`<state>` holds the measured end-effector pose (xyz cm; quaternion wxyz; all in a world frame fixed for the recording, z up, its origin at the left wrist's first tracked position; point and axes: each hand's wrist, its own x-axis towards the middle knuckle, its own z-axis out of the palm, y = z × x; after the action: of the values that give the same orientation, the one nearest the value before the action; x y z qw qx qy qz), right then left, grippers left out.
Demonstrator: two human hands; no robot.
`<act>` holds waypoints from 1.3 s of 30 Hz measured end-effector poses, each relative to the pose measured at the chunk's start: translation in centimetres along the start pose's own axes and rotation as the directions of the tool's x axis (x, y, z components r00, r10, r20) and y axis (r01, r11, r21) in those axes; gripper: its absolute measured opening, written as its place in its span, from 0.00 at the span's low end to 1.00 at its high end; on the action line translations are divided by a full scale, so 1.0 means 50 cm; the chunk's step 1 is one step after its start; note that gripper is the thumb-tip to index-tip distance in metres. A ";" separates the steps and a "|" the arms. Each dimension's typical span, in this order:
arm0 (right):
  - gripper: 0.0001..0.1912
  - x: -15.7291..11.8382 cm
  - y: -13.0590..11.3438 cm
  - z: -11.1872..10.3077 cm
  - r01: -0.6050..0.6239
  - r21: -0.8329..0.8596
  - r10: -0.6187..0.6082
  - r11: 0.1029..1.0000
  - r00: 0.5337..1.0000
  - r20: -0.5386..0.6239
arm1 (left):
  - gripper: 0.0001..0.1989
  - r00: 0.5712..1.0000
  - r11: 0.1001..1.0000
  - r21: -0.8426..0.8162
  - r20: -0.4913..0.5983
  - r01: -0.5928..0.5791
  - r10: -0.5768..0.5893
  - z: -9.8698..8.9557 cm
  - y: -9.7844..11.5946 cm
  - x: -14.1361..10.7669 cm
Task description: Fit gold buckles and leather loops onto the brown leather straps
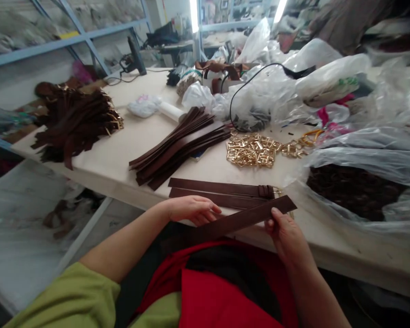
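A dark brown strap (pixel 248 217) slants across the table's front edge, its far end pinched between the thumb and fingers of my right hand (pixel 285 230). My left hand (pixel 194 209) lies at the strap's nearer part, fingers loosely spread and partly curled; it does not grip the strap. Just beyond are two brown straps lying side by side (pixel 215 187), with loops and a gold buckle (pixel 277 191) at their right end. Farther back lies a stack of loose brown strips (pixel 177 150). The near end of the held strap is dark and hard to see.
Gold buckles (pixel 251 150) are heaped behind the straps. At the right, an open plastic bag (pixel 357 191) holds dark brown pieces. A pile of buckled straps (pixel 78 120) stands at the left. Plastic bags and a black cable (pixel 231 107) crowd the table's back.
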<state>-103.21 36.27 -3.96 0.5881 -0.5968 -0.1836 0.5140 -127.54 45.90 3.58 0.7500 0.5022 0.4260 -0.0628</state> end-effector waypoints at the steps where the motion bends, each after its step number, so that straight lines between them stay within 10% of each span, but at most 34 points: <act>1: 0.14 0.000 0.001 0.002 0.002 -0.021 -0.002 1.000 1.000 0.000 | 0.20 1.000 1.000 0.012 0.004 -0.005 0.005 0.005 -0.002 0.004; 8: 0.19 -0.031 -0.004 0.050 0.007 -0.178 0.043 0.984 0.960 0.276 | 0.19 0.947 0.985 -0.045 0.274 -0.164 0.170 0.084 0.010 0.072; 12: 0.19 -0.005 -0.036 0.003 0.222 -0.360 -0.127 0.906 0.955 0.270 | 0.24 0.974 0.985 -0.142 0.190 -0.099 0.125 0.098 0.007 0.105; 17: 0.15 0.084 -0.138 -0.139 0.395 -0.816 -0.605 0.422 0.793 0.071 | 0.30 0.998 0.987 -0.157 0.044 -0.043 0.051 0.100 -0.001 0.111; 23: 0.12 0.223 -0.211 -0.190 0.181 -0.983 -0.635 0.026 0.763 0.123 | 0.16 0.988 0.985 -0.081 0.014 -0.154 0.156 0.106 0.009 0.106; 31: 0.07 0.284 -0.209 -0.166 0.191 -0.979 -0.638 0.073 0.764 0.101 | 0.17 0.988 0.988 -0.053 -0.068 -0.144 0.140 0.099 0.001 0.082; 39: 0.11 0.154 -0.173 -0.101 0.512 -0.789 -0.687 0.340 0.708 0.163 | 0.21 0.975 0.969 -0.132 -0.103 -0.210 0.197 0.097 0.012 0.086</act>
<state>-92.57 42.09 -0.41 0.4229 -0.7274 -0.5371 0.0602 -121.75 43.73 1.65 0.7666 0.4906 0.4088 0.0675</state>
